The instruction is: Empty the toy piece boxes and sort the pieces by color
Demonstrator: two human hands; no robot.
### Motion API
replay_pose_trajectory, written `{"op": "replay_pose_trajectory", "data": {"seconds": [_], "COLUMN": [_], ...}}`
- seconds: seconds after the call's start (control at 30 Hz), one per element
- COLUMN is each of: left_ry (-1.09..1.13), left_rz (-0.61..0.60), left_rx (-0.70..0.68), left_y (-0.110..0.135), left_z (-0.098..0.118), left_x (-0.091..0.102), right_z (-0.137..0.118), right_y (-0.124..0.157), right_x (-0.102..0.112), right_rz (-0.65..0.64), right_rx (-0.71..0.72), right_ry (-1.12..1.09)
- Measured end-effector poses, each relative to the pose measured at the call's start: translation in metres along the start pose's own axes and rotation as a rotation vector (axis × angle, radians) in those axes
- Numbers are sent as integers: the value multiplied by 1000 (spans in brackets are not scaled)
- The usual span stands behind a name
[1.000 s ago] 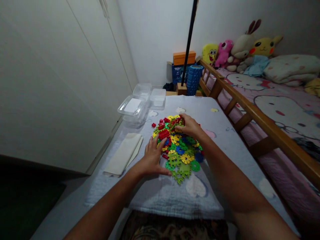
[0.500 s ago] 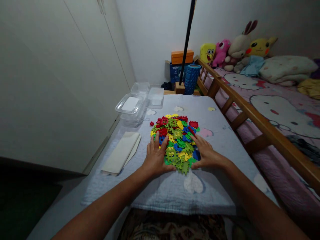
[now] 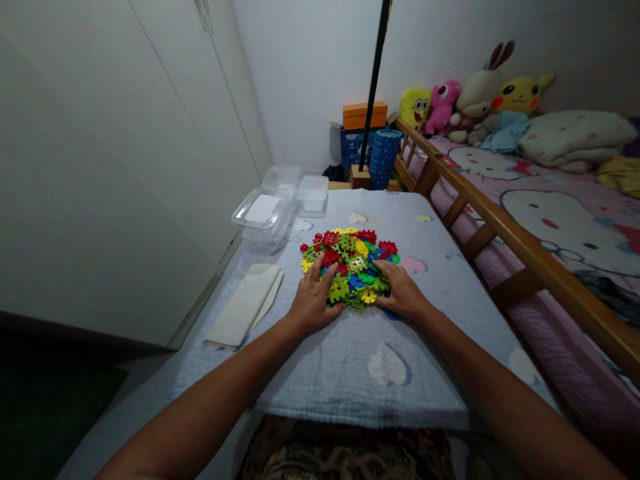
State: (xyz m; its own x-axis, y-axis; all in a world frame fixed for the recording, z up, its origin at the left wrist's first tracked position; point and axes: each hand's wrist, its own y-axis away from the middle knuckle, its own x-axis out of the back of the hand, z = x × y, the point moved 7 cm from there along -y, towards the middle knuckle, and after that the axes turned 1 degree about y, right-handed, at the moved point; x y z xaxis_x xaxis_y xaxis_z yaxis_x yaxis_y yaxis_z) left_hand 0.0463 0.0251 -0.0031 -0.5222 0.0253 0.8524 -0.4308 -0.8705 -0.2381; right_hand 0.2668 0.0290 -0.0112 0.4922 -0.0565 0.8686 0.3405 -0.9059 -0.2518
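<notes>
A heap of small plastic interlocking pieces in red, yellow, green and blue lies on a pale blue quilt. My left hand rests flat against the heap's near left side, fingers spread. Against the near right side my right hand presses with its fingers stretched out. Both hands cup the pile from the near side and hold no piece.
Clear plastic containers and two more tubs stand at the far left of the quilt. A folded white cloth lies at the left. A wooden bed rail runs along the right, with plush toys behind. A black pole rises at the back.
My right hand came back from the far side of the heap to its near right edge. Both hands pushed the pieces away from me into a tighter pile.
</notes>
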Motion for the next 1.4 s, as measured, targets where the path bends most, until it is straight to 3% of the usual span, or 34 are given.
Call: {"op": "replay_pose_trajectory", "data": {"seconds": [0.23,0.57,0.7,0.87,1.07,1.27,1.4], "left_ry": [40,272,387,482,549,493,410], "left_rz": [9,184,259,289,263,269,201], "left_rx": [-81,-56,-43,19,125,117,78], "left_y": [-12,-36,-49,-79,-107,-93,-71], "left_z": [15,18,20,18,8,-5,-11], "left_x": [-6,-2,8,19,26,36,38], "right_z": [-7,-2,-6,7,30,45,59], "right_y": [-18,-47,-65,-86,-92,-96,-114], "right_x": [-1,-10,-3,15,30,35,31], "right_rz": [69,168,158,250,314,236,134], "right_rx": [-55,-323,-376,-420,-437,-354,-424], "right_ry": [-116,-762,-885,-739,-410,-101,-110]}}
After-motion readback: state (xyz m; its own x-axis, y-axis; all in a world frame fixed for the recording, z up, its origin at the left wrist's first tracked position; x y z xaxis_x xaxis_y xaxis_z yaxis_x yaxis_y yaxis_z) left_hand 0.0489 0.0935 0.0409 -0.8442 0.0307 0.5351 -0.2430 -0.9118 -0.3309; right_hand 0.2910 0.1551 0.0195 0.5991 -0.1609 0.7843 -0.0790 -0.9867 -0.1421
